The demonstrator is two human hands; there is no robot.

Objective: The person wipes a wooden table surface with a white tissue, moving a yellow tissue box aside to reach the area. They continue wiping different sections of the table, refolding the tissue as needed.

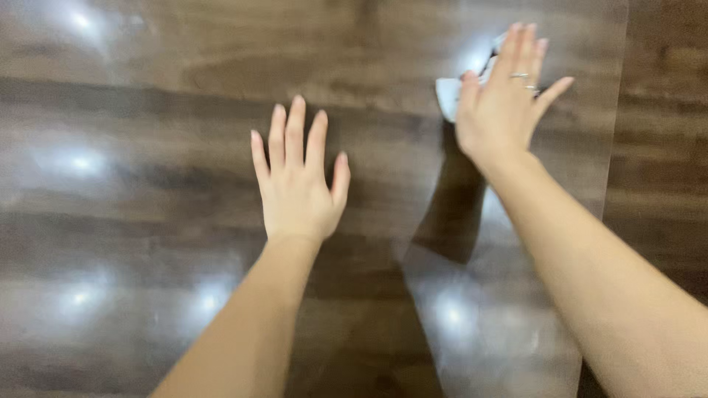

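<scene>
My left hand (299, 184) lies flat, palm down, over a glossy dark wooden table (133, 221), fingers straight and close together, holding nothing. My right hand (505, 103) reaches farther out at the upper right, fingers extended, with rings on two fingers. It rests over a small white object (447, 94), mostly hidden beneath the palm; only a white corner shows at the hand's left. The picture is blurred, so I cannot tell what the white object is or whether the fingers grip it.
A clear plastic sheet (590, 162) covers the tabletop; its edge runs down the right side. Bright ceiling-light reflections dot the surface at the left and lower middle.
</scene>
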